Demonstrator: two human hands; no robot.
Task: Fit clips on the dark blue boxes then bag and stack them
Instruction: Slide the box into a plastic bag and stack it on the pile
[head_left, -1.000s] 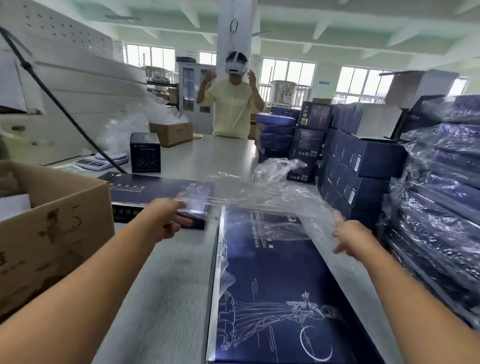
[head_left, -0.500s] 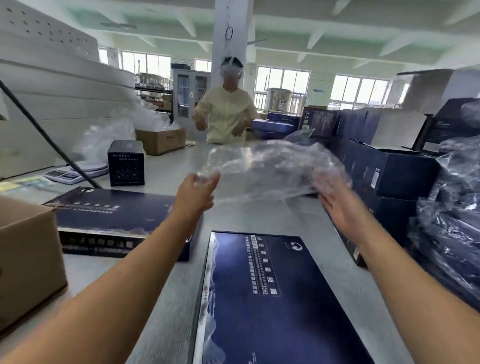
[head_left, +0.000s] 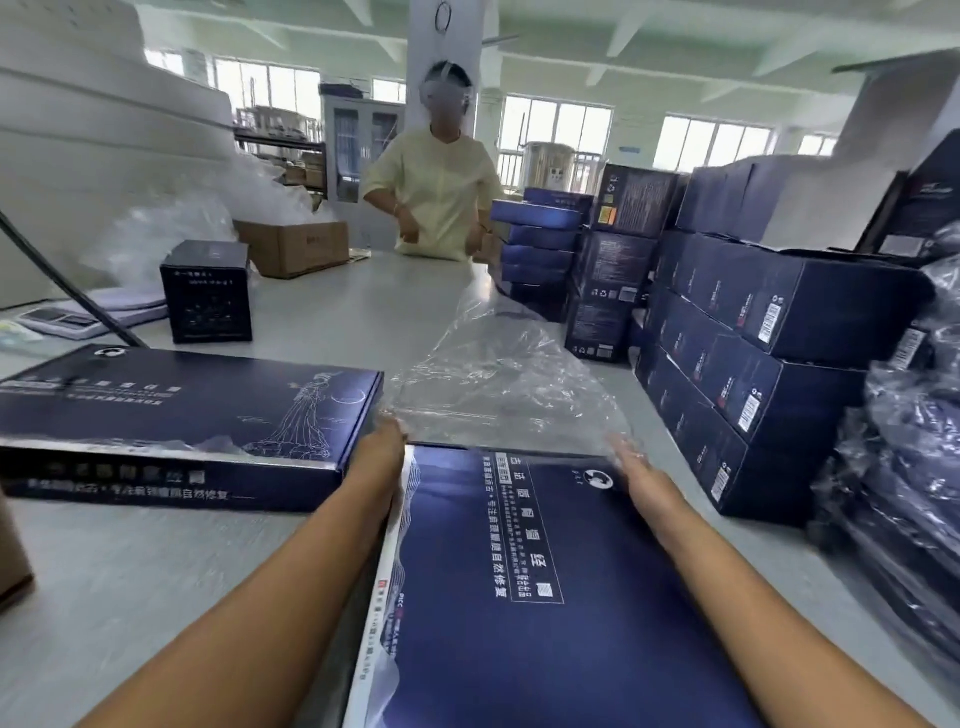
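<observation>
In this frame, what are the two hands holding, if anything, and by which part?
Both hold the clear plastic bag by its open near edge, left hand at the left corner, right hand at the right, at the far end of the dark blue box.

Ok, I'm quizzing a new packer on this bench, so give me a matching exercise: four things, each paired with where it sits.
Things:
1. clear plastic bag
2. flat dark blue box
3. small black cube box
4. brown carton

Places:
A. far left, near the other person
B. lying left of the left hand
C. held at the near box's far end
D. upright behind the flat box

Pairs: 1-C, 2-B, 3-D, 4-A
</observation>
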